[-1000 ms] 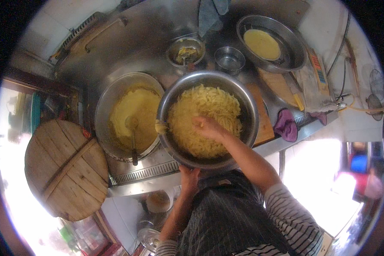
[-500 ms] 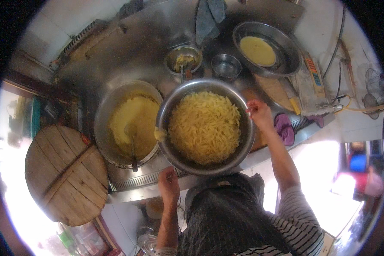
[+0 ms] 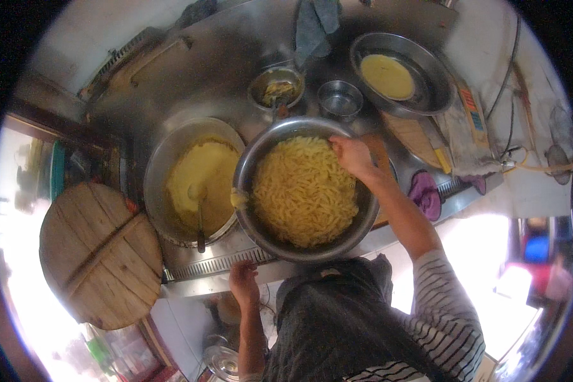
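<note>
Yellow noodles (image 3: 304,191), striped sleeve (image 3: 442,305)
</note>
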Available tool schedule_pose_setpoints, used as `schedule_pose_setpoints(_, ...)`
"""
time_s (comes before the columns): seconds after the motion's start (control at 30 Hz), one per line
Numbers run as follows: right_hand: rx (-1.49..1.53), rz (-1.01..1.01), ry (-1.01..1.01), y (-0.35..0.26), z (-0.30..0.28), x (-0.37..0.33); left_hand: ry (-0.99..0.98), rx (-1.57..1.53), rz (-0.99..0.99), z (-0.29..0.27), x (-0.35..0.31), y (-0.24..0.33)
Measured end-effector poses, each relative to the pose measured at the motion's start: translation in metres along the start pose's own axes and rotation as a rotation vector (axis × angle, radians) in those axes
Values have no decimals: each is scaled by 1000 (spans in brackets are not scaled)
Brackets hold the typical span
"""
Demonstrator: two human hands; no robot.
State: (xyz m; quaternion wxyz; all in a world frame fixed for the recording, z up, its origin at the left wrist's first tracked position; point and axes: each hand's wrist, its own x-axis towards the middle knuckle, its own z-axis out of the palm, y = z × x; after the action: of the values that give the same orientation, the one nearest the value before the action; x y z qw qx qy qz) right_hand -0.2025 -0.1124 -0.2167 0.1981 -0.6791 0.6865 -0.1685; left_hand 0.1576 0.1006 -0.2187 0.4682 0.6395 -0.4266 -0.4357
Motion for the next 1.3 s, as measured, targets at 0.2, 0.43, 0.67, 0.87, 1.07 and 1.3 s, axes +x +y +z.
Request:
schedule_pose_setpoints(0.2, 105, 51, -480, -40, 26, -1, 45, 6, -184, -8, -14, -23)
schedule_pose_setpoints(0.43, 184, -186, -369, -61, 18, -41, 66, 5, -167, -6, -12, -23)
schedule_pose_setpoints(0.67, 24, -121, 246, -3, 39, 45, 70, -21, -145, -6, -3, -29)
schedule_pose_setpoints(0.87, -129, -272, -534, -24, 96, 18, 0, -29, -133, -3, -4, -31)
schedule_pose_setpoints(1.07, 341, -8, -157, -74, -18, -40, 71, -85, -146, -21, -1, -37)
schedule_pose_setpoints(1.3, 265, 230, 559, 23, -48, -79, -87, 2, -159, -5, 20, -39)
